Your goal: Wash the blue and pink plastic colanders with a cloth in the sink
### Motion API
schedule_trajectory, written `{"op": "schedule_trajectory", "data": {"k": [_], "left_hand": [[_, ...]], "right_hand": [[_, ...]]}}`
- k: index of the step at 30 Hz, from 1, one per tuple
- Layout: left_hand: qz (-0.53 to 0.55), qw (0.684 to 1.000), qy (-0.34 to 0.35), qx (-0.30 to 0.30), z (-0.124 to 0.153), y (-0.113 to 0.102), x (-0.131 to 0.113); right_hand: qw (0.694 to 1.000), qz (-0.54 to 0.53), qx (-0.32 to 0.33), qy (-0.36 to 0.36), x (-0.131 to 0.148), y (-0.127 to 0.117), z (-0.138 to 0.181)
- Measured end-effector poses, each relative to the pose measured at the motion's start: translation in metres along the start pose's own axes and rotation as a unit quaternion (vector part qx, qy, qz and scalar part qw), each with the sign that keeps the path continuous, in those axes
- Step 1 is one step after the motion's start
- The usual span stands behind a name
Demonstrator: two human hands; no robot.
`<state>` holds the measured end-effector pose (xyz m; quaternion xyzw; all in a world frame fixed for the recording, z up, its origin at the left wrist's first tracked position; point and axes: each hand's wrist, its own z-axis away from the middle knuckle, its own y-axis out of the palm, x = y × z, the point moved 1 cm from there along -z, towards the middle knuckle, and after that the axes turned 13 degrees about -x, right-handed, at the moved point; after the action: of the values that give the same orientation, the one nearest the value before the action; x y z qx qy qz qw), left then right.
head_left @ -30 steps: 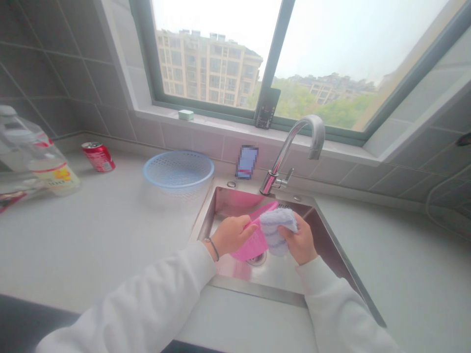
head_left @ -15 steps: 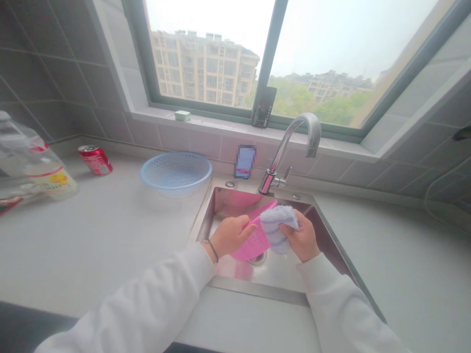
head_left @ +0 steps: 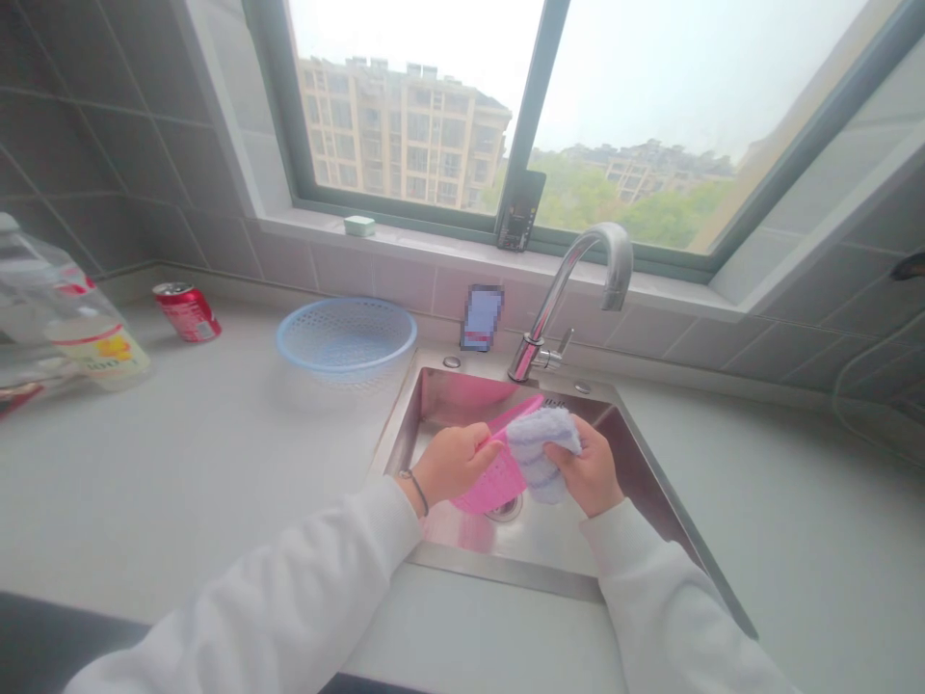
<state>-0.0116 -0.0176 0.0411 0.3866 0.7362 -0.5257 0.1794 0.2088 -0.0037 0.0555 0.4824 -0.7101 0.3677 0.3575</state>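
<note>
Over the steel sink (head_left: 510, 569), my left hand (head_left: 452, 465) grips the rim of a pink plastic basket (head_left: 495, 487) with holes in its wall. The basket is tilted on its side above the drain. My right hand (head_left: 589, 465) is closed on a fluffy white cleaning cloth (head_left: 539, 448) with bluish-purple stripes. The cloth lies against the right side of the basket and hides part of it. The fingertips of my right hand are partly hidden behind the cloth.
A chrome faucet (head_left: 570, 284) curves over the sink's back edge. Left of the sink stands a blue colander (head_left: 347, 337), then a red can (head_left: 186, 311) and a plastic bottle (head_left: 101, 342). A phone (head_left: 482, 318) with a blurred screen leans on the wall behind.
My right hand and the cloth have shifted slightly to the left along the basket. My left hand holds the basket in nearly the same place.
</note>
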Motion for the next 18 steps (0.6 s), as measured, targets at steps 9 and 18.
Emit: {"op": "schedule_trajectory", "data": {"k": [9, 18], "left_hand": [[0.016, 1.000, 0.013, 0.008, 0.002, 0.000, -0.002], [0.001, 1.000, 0.004, 0.008, 0.001, 0.000, 0.000]], "right_hand": [[0.986, -0.050, -0.123, 0.104, -0.030, -0.017, -0.015], [0.990, -0.076, -0.063, 0.099, -0.014, -0.004, -0.007]]}}
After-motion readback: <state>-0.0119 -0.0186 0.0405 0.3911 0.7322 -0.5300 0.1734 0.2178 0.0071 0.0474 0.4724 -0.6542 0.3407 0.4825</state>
